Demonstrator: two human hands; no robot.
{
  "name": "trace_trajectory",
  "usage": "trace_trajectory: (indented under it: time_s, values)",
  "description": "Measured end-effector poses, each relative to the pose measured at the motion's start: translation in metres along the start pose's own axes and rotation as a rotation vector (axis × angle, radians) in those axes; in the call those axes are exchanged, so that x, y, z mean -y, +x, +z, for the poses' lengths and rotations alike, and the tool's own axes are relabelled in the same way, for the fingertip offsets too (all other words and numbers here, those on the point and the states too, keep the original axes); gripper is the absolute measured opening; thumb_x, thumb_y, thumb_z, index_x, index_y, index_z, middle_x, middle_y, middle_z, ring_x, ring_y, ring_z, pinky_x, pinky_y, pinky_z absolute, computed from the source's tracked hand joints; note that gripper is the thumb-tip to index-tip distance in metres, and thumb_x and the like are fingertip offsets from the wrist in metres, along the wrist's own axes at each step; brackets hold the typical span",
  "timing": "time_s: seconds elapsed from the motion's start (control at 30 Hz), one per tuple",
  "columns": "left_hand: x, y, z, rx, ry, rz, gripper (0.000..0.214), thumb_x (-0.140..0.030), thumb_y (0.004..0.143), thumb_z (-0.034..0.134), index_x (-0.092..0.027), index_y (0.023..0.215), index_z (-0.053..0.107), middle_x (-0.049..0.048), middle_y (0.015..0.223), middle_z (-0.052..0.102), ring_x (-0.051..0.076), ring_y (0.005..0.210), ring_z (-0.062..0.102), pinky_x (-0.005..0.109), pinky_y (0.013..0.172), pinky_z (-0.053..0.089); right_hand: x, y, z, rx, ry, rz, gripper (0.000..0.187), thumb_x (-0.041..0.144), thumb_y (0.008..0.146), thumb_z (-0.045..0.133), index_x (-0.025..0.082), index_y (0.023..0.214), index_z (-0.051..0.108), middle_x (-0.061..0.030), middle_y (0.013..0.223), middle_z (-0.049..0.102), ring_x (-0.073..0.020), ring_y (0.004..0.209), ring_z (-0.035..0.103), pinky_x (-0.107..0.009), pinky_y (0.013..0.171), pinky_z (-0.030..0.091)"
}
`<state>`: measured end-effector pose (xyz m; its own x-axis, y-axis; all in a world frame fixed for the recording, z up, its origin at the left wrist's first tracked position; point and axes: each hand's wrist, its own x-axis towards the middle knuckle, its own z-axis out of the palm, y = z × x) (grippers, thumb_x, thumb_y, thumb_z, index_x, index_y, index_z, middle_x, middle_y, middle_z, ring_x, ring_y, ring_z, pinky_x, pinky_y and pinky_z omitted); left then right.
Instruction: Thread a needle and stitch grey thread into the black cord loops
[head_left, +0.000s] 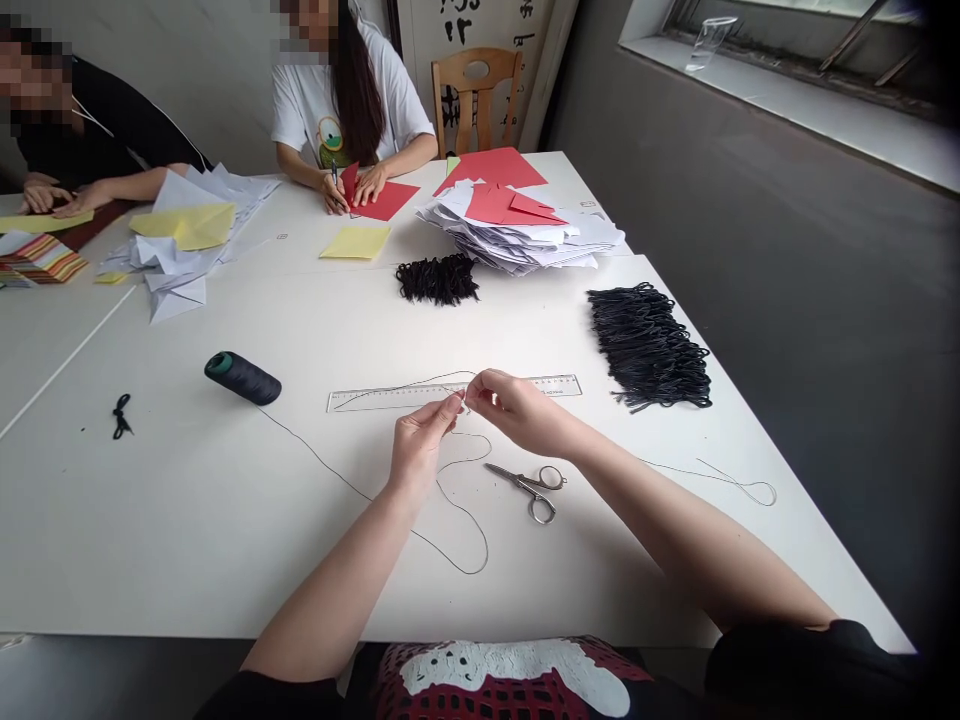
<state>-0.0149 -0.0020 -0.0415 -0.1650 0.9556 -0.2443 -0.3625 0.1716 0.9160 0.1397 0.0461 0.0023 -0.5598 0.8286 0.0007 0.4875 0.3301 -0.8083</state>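
Note:
Both my hands meet over a clear plastic ruler (390, 395) on the white table. My left hand (421, 437) is closed in a pinch on a thin dark thread (469, 515). Close beside it my right hand (517, 408) pinches the same thread, its fingertips almost touching the left ones. The thread loops on the table below my hands, and a strand leads left to a spool of black thread (247, 378) lying on its side. Metal scissors (529, 488) lie just below my right hand, their blades pointing left. The exact shape of the thread between my fingertips is too small to tell.
A bundle of black cord loops (649, 345) lies at right, a smaller black bundle (437, 279) farther back. Behind stands a paper pile (525, 240). A loose thread (739, 485) and a small black cord (121, 417) lie apart. Two people work with paper across the table (322, 560).

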Motion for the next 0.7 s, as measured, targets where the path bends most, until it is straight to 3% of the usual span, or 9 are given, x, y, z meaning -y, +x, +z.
trace_trajectory:
  time_s: [0.27,0.53,0.7]
  values:
    - [-0.0015,-0.0011,0.0012,0.005,-0.103,-0.123,0.027,-0.041,0.065,0.081,-0.023,0.085,0.078,0.0084,0.104,0.071,0.016,0.091,0.055,0.027,0.079,0.040,0.0037,-0.0089,0.0102,-0.022,-0.086,-0.047,0.017,0.025,0.095,0.041,0.016,0.083,0.050,-0.0074,0.089,0.058,-0.0162,0.082,0.052,-0.030,0.071,0.044]
    - [-0.0020,-0.0006,0.0005,0.026,-0.040,-0.080,0.022,-0.040,0.068,0.079,-0.022,0.081,0.078,0.0072,0.096,0.072,0.017,0.094,0.057,0.028,0.078,0.040,0.0013,-0.0120,0.0118,-0.024,-0.099,-0.057,0.015,0.023,0.093,0.045,0.016,0.082,0.052,-0.0062,0.085,0.057,-0.0152,0.077,0.052,-0.029,0.068,0.043]
    - [-0.0068,-0.0037,0.0022,0.034,-0.009,-0.038,0.022,-0.038,0.070,0.077,-0.019,0.082,0.077,0.0086,0.094,0.073,0.019,0.095,0.059,0.031,0.087,0.042,0.0003,-0.0110,0.0042,-0.129,0.016,0.003,0.021,0.035,0.091,0.051,0.017,0.094,0.062,-0.0058,0.094,0.063,-0.0141,0.079,0.057,-0.028,0.068,0.045]
